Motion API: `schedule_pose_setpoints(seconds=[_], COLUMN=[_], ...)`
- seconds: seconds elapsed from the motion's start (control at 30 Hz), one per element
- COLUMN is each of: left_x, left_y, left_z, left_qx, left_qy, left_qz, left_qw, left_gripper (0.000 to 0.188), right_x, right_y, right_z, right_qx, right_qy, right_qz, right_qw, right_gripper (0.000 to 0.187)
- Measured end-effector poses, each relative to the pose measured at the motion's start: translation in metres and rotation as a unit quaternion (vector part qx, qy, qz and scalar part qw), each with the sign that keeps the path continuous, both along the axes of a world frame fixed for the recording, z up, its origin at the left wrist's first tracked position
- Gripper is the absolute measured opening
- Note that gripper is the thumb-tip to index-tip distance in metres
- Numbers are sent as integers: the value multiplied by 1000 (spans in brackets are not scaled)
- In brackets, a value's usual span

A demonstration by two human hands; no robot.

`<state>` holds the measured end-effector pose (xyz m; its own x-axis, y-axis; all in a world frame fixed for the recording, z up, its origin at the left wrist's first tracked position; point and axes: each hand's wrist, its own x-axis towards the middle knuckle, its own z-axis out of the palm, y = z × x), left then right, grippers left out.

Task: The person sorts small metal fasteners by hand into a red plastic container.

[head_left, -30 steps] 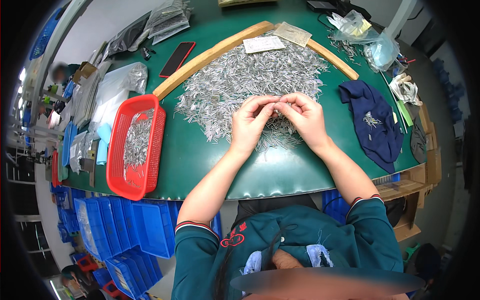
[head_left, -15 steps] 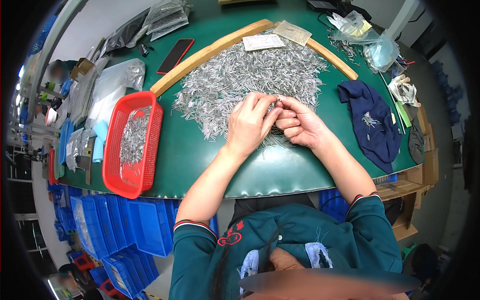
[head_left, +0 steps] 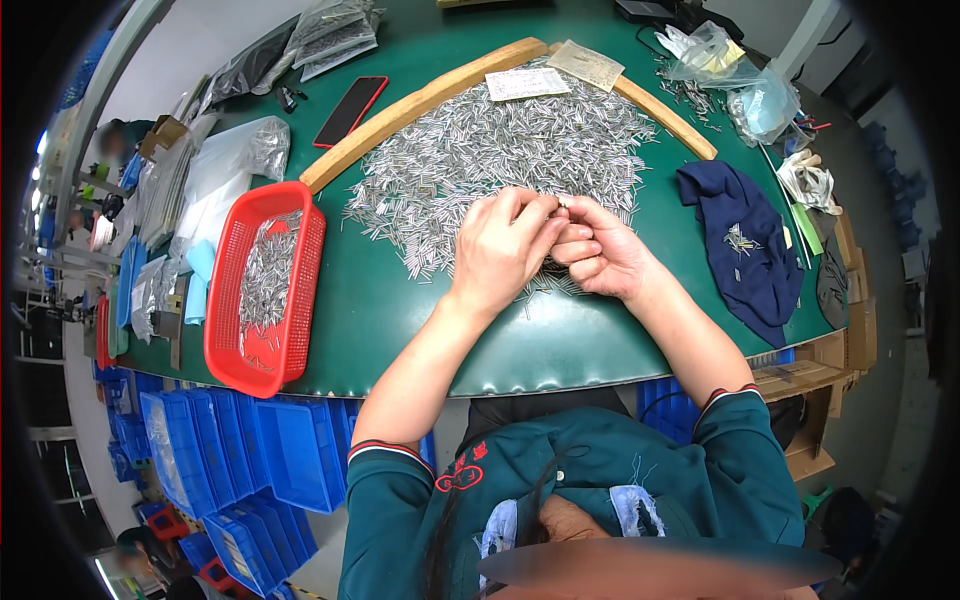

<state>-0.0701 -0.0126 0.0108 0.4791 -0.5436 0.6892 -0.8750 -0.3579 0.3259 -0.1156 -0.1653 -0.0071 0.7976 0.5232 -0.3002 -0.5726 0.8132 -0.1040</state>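
While both hands come together at the middle of the frame, the left hand (head_left: 497,248) is bent, thumb drawn toward its fingers, and the right hand (head_left: 610,255) has its lower fingers curled, thumb and forefinger close together; whether either has hold of anything I cannot tell, the fingertips being partly hidden. Around and beyond them, a heap of short metal pins (head_left: 490,145) spreads across the upper middle of a green table (head_left: 400,335). Two wooden strips (head_left: 420,112) border its far side. At left stands a red basket (head_left: 308,290) holding similar pins; at right, a few lie on a dark blue cloth (head_left: 750,280). Blue crates (head_left: 300,460) fill the lower left.
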Motion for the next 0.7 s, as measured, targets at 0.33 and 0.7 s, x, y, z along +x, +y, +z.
schedule_pose_setpoints(seconds=[0.33,0.7], left_x=[-5,34], left_y=[0,43], left_z=[0,1], left_qx=[-6,265], left_qy=[-12,119], left_qz=[-19,115], left_qw=[1000,950], left_gripper=[18,68], right_x=[-2,7], right_y=[3,-17], right_z=[12,-4], right_qx=[-127,-62], right_qy=[-24,-25], right_qz=[-31,-99], right_qw=[991,993], right_gripper=[17,27])
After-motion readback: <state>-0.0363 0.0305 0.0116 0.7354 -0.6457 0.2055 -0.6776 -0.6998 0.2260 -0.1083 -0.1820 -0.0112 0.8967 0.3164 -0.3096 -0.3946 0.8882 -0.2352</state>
